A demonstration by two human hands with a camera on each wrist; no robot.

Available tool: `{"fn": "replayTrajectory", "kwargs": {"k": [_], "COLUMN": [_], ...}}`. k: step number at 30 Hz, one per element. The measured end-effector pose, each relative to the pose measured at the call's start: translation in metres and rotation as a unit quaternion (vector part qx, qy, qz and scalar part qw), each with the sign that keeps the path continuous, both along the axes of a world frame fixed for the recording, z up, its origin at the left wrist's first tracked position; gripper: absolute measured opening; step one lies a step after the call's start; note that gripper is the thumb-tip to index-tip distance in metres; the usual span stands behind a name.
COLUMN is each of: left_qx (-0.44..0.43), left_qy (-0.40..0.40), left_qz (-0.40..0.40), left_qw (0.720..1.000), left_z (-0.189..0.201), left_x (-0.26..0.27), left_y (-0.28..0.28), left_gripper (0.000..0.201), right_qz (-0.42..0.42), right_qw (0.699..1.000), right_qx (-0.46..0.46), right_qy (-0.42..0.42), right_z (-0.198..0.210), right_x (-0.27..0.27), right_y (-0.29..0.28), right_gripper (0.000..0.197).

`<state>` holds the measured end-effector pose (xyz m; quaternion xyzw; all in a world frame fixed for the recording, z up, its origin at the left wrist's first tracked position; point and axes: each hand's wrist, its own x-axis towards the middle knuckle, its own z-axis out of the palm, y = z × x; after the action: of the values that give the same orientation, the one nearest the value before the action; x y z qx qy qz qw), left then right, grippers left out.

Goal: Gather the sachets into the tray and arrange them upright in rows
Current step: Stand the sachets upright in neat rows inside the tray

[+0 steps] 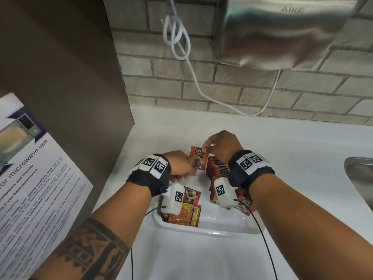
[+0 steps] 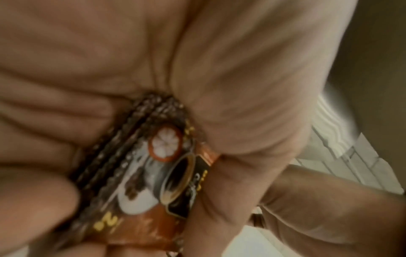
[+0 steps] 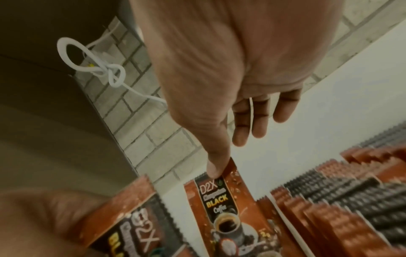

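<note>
Sachets fill the head view's lower middle: a white tray sits on the white desk, and along its right side a row of sachets stands upright on edge, packed face to face, the row running from the centre of the frame down toward the lower right; they are too many and too tightly packed to count. At the tray's lower left a loose pile lies flat, about three or four packets overlapping. The right hand pinches the top edge of one upright sachet at the far end of the tray, long axis vertical, printed face toward the camera; the left hand, just left of it, grips a small bundle. A silver hand dryer and a knotted white cable hang on the brick wall in the upper half; a microwave notice fills the left edge.

In the left wrist view the left hand is curled round the bundle, about three sachets by their serrated edges, though blur makes the count unsure.

In the right wrist view the right hand holds the single sachet by its top edge, forefinger tip on it, the other fingers loosely extended; the row stands at the lower right; the bundle shows at the lower left.
</note>
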<state>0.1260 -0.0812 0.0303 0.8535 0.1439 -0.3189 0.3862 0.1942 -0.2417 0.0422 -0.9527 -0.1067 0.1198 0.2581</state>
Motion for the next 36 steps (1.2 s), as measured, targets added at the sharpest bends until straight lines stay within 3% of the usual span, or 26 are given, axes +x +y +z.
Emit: {"fn": "replayTrajectory", "kwargs": {"k": [3,9,18,25,29,30,33,36], "left_qx": [0.042,0.093,0.096,0.078,0.063,0.049,-0.044,-0.172], "left_qy": [0.012,0.022,0.042,0.049,0.054,0.048,0.032,-0.027], "left_qz": [-0.046,-0.065,-0.078,-0.056,-0.044,-0.036,0.018,0.095], "left_qw": [0.998,0.993,0.992,0.994,0.996,0.997,0.998,0.98], "left_z": [-0.007,-0.019,-0.022,-0.022,-0.022,-0.023,-0.028,-0.021], "left_x": [0.002,0.011,0.021,0.018,0.017,0.016,0.017,0.013], "left_y": [-0.013,-0.021,-0.024,-0.022,-0.02,-0.018,-0.007,0.002], "left_gripper": [0.015,0.019,0.017,0.021,0.01,0.007,0.027,0.019], "right_qz": [-0.009,-0.017,0.001,0.006,0.002,0.0,0.016,0.062], "right_qw": [0.999,0.998,0.995,0.998,0.999,0.999,1.0,0.995], "right_qx": [-0.028,-0.065,-0.097,-0.058,-0.042,-0.037,0.007,0.07], "right_qy": [0.017,0.022,0.02,0.029,0.007,0.001,-0.011,0.026], "right_z": [-0.008,-0.016,-0.026,-0.028,-0.023,-0.021,-0.016,-0.005], "right_x": [-0.003,-0.004,0.001,0.004,0.005,0.005,0.008,0.004], "right_y": [0.007,0.01,0.011,0.007,0.005,0.004,-0.003,-0.013], "right_gripper": [0.028,0.032,0.034,0.019,0.023,0.023,0.021,0.004]}}
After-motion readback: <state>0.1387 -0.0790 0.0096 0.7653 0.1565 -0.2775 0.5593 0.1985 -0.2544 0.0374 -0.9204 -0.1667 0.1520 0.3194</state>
